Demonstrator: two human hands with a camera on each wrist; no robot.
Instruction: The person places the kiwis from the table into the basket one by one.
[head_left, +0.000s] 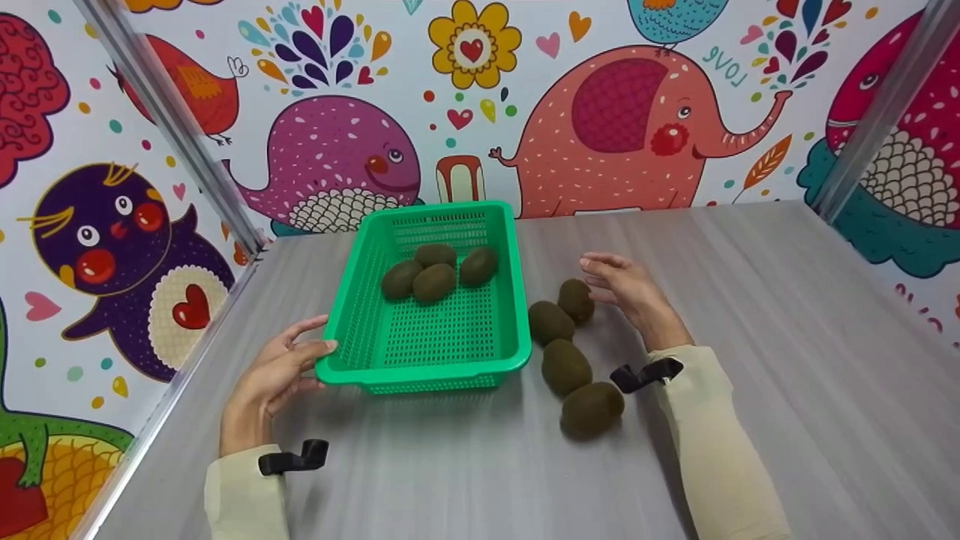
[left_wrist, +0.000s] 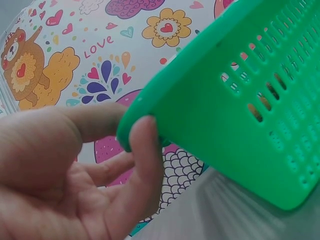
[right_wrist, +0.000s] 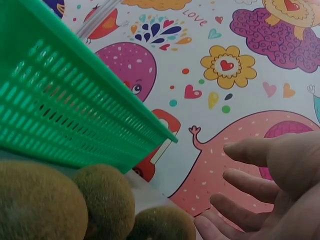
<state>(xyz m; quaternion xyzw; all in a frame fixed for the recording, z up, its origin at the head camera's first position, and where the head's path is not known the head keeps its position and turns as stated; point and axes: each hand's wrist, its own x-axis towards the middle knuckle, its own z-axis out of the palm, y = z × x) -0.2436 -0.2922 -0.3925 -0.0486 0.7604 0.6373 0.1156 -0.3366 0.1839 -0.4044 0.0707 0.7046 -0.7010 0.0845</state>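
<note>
A green plastic basket (head_left: 424, 375) with slotted walls holds several brown kiwis (head_left: 434, 283) grouped toward its far half. At its near left corner, my left hand (head_left: 274, 371) pinches the rim between thumb and fingers; the left wrist view shows the thumb (left_wrist: 146, 145) against the basket wall (left_wrist: 200, 125). Along the basket's right side, several more kiwis (head_left: 566, 367) lie in a row on the table. Beside the farthest loose kiwi (head_left: 576, 300) is my right hand (head_left: 634, 300), its fingers loosely extended and holding nothing, as the right wrist view also shows.
The grey wood-grain table (head_left: 810, 390) extends to both sides of the basket. Behind it stands a white panel (head_left: 555, 97) printed with cartoon animals, and metal posts (head_left: 187, 135) mark the back corners. A black wrist mount (head_left: 296, 457) sits on each sleeve.
</note>
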